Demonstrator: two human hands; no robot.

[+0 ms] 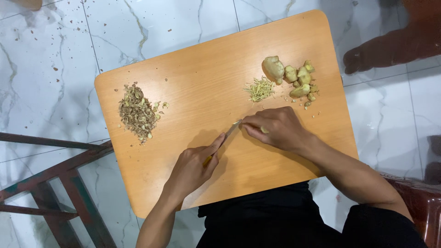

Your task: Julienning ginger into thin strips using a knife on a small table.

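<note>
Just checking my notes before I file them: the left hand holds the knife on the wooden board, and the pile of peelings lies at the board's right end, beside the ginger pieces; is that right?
Not quite. The head view shows the peelings at the board's left end, far from the ginger pieces, which lie at the right end. The left hand does hold the knife on the wooden board.
</note>
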